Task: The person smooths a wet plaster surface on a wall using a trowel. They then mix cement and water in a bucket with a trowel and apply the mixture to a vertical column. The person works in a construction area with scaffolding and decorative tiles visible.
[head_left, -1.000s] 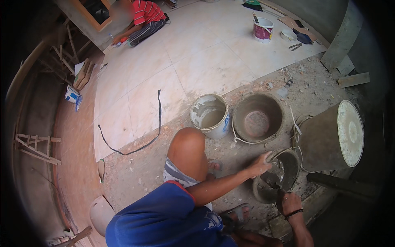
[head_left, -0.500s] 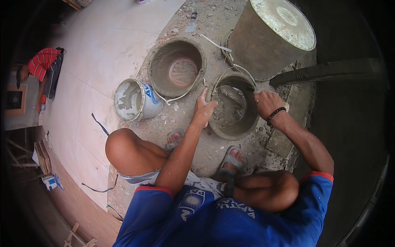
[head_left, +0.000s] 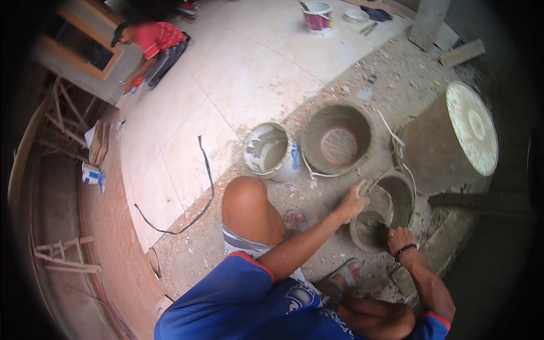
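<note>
At the lower right stands a mortar-coated bucket (head_left: 403, 192) with wet grey mix inside and a white wire handle. My left hand (head_left: 353, 202) is closed on its left rim. My right hand (head_left: 400, 241) grips a round dipper (head_left: 371, 231) coated in grey cement, held at the near side of the bucket and overlapping its rim. Its handle is mostly hidden by my fingers. A wider bucket (head_left: 362, 136) with a reddish bottom stands just beyond, and left of it is a smaller white pail (head_left: 289, 164) smeared with cement.
A large upturned drum (head_left: 430, 141) leans at the right near a dark beam (head_left: 481, 202). Pale floor tiles (head_left: 187, 130) spread left, with a black strap (head_left: 211, 181) lying there. Another person (head_left: 161, 45) crouches at the far left. A purple-white pail (head_left: 318, 20) stands far off.
The view has swung left, so everything sits further right. My right hand has come from the bucket's far right rim to its near side, bringing the dipper into sight. My left hand stays on the rim.
</note>
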`<state>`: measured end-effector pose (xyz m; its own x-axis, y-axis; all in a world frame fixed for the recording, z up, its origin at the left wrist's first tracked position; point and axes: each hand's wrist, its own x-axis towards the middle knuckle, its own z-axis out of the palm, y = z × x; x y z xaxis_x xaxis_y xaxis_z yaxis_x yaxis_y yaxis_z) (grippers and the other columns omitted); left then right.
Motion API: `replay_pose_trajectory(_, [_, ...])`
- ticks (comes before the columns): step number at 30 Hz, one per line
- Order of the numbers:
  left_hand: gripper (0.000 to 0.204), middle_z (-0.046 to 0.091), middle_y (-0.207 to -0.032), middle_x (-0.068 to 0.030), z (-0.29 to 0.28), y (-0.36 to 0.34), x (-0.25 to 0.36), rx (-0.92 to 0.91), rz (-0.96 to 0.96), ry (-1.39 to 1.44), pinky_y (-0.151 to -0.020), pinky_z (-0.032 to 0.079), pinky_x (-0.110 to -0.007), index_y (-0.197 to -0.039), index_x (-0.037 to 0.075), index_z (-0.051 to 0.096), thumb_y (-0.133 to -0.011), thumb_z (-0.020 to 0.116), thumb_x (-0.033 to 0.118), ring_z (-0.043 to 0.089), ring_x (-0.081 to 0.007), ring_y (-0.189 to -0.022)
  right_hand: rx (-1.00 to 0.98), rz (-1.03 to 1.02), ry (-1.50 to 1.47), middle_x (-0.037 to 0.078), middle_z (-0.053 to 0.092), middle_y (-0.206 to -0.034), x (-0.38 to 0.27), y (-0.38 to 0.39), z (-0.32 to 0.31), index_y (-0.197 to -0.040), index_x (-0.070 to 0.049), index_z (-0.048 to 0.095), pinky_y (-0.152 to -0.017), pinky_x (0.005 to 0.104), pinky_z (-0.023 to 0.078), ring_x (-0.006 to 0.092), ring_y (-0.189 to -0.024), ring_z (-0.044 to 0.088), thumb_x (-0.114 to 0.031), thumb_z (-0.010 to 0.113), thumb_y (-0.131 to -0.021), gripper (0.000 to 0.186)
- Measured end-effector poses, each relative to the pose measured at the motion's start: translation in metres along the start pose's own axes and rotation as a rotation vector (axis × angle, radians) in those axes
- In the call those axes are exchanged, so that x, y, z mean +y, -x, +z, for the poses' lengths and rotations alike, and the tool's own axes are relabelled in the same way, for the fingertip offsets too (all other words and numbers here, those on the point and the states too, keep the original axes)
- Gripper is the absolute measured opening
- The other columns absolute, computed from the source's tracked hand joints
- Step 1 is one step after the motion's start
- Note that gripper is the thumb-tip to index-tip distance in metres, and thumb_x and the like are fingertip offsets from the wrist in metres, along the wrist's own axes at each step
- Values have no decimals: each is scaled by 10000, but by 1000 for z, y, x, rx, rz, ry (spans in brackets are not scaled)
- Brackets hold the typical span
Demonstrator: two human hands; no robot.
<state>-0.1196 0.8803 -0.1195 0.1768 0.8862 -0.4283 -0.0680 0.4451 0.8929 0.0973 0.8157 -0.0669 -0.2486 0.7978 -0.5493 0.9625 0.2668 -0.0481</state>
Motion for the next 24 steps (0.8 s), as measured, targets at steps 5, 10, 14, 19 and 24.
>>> replay_pose_trajectory(5, [827, 509, -1162, -124, -26, -1, -27, -13, 10, 30, -893, 421, -323, -1523, 34, 217, -811, 629, 119, 509, -163, -945, 135, -62, 2, 236, 673, -906, 8, 5, -38, -1013, -22, 675, -785, 484, 536, 404, -878, 663, -172, 559, -845, 254])
replay_pose_trajectory(10, [884, 424, -1389, -177, -20, -4, -16, -124, 12, 129, -1070, 340, -356, -1531, 19, 161, -846, 690, 199, 467, -210, -1211, -56, -80, -221, 259, 663, -971, 36, 23, -64, -1108, -14, 621, -816, 491, 525, 430, -948, 637, -183, 572, -815, 342])
replay_pose_trajectory(14, [942, 376, -1463, -194, -6, -4, 5, -161, -41, 156, -1106, 300, -362, -1512, -50, 139, -840, 722, 260, 408, -250, -1309, -53, 17, -364, 275, 660, -985, 58, 2, -35, -1084, 8, 625, -808, 478, 532, 410, -953, 649, -145, 561, -782, 345])
replay_pose_trajectory(19, [834, 456, -1395, -179, -14, 6, 17, -243, -6, 289, -1084, 329, -345, -1483, -59, 227, -851, 699, 212, 450, -233, -1265, -87, 8, -173, 257, 681, -922, 13, -49, -46, -931, 27, 692, -756, 448, 564, 384, -895, 685, -110, 585, -800, 218])
replay_pose_trajectory(24, [863, 458, -1397, -180, -8, 13, 35, -216, -48, 146, -1079, 334, -352, -1484, -58, 223, -835, 714, 229, 448, -239, -1271, 12, -179, 21, 185, 699, -876, -21, -28, -45, -886, -27, 726, -729, 424, 575, 329, -887, 701, -139, 604, -830, 175])
